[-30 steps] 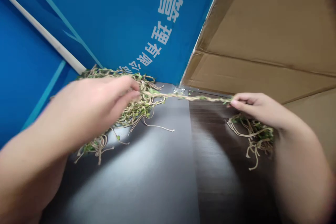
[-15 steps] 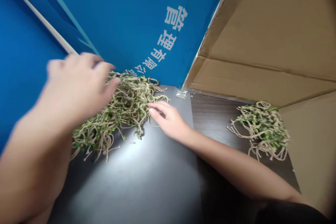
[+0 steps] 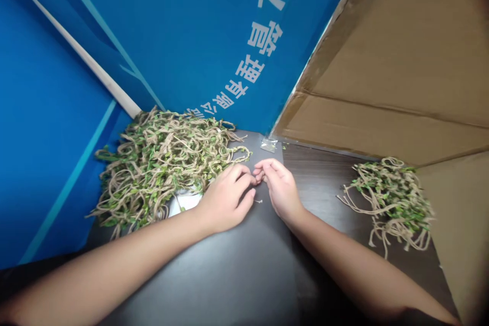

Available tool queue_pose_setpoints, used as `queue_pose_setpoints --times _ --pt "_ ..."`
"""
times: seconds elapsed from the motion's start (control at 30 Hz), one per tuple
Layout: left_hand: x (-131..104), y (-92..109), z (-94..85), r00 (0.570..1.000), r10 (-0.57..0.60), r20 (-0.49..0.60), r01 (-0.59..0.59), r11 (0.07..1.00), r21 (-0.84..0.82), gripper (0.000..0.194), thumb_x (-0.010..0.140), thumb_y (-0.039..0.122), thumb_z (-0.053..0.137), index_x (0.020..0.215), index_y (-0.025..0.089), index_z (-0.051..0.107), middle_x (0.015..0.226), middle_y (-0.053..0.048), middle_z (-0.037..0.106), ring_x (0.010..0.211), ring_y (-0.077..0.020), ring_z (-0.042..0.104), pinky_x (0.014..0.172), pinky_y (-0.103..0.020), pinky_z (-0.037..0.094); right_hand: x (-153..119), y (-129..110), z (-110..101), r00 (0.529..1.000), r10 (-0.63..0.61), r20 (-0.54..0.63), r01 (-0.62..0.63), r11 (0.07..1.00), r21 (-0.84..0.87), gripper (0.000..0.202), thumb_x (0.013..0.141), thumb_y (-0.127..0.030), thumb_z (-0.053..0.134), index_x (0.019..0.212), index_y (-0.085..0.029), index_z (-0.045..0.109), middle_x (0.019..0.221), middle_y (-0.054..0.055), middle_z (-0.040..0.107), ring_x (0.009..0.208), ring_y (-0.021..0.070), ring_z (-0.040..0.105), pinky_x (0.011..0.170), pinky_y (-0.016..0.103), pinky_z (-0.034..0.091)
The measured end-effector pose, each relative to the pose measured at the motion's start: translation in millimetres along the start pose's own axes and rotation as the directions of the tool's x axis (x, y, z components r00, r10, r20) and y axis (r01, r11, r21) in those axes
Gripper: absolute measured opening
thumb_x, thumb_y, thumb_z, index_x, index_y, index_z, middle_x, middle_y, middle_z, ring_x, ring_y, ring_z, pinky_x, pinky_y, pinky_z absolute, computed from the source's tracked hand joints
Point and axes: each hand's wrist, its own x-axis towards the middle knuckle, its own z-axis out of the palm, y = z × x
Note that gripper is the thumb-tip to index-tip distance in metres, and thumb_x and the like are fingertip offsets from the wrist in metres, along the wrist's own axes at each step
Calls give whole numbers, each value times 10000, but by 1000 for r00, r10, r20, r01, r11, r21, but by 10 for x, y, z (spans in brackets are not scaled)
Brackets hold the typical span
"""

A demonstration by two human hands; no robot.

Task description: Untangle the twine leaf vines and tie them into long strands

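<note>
A large heap of jute twine with small green leaves (image 3: 164,158) lies on the grey mat at the left. Just to the right of it, my left hand (image 3: 229,196) rests low over the mat with curled fingers. My right hand (image 3: 282,188) faces it, thumb and fingers pressed together, the fingertips of both nearly meeting. What they hold, if anything, is hidden. A short pale twine end (image 3: 259,201) shows below the fingertips. Part of something white (image 3: 186,200) shows between the heap and my left forearm.
A smaller heap of leafy twine (image 3: 393,198) lies on the dark wood table at the right. Beyond my hands is a small clear packet (image 3: 268,144). Blue panels with white lettering (image 3: 252,69) and a cardboard wall (image 3: 401,61) enclose the back and right.
My left hand has come down from above the large heap and moved right, beside my right hand. My right hand has shifted right, off the heap's edge, and its fingers are drawn together.
</note>
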Motion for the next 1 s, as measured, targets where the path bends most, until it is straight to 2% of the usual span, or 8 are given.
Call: queue_pose_setpoints --times 0.17,0.4,0.43,0.5,0.6,0.67,0.8,1.0 --pt "-23 -79 -44 1000 -7 -24 14 954 300 243 1041 300 463 932 161 629 952 -96 617 899 -252 560 820 -419 467 -91 -21 96 1000 -12 8 13 996 -83 327 993 -521 565 945 -215 667 853 25 667 748 153 606 746 301 511" --pt "-54 -127 -27 999 6 33 -20 897 441 324 1046 340 469 847 168 657 798 -73 647 756 -233 596 722 -388 441 -96 -189 101 982 -91 164 138 943 -303 279 992 -508 568 999 -264 704 1031 43 701 934 214 657 847 348 510" --pt "-46 -126 -32 999 -8 52 -16 896 444 346 1049 348 464 821 170 655 785 -72 651 746 -232 604 719 -384 442 -54 -318 -22 974 -93 207 169 907 -387 248 960 -485 626 1010 -262 722 1045 57 709 954 235 654 868 365 491" --pt "-23 -123 -55 995 -48 92 0 884 468 401 1057 385 445 783 173 648 766 -74 659 733 -238 621 707 -377 441 36 -644 -416 939 48 340 263 537 -802 273 933 -511 639 991 -260 730 1034 76 732 923 266 660 853 396 477" --pt "29 -134 -119 981 -151 120 63 841 537 489 1065 485 402 789 173 659 783 -87 681 732 -263 650 647 -352 411 97 -1115 -1255 987 162 -12 -4 -52 -999 374 994 -516 482 997 -217 707 1057 145 744 940 321 680 818 434 473" --pt "65 -151 -168 969 -223 103 124 806 579 537 1062 540 379 811 166 671 809 -102 693 727 -271 662 598 -323 367 49 -1289 -1817 954 119 -275 -236 -267 -934 401 973 -536 485 1080 -203 680 1140 184 729 1000 343 687 795 431 484" --pt "98 -169 -215 967 -249 49 168 773 612 555 1061 555 374 846 147 682 823 -117 697 720 -264 665 565 -304 322 -172 -1266 -2552 863 90 -498 -437 -362 -824 460 905 -574 552 1038 -158 697 1109 299 713 890 397 705 667 463 476" --pt "39 -83 -134 1000 18 19 -25 807 590 467 1061 479 428 816 155 658 780 -101 659 713 -238 621 606 -335 376 -344 -1231 -2913 869 118 -480 -420 -335 -843 281 856 -472 602 756 -232 705 833 219 735 628 307 643 593 426 459"
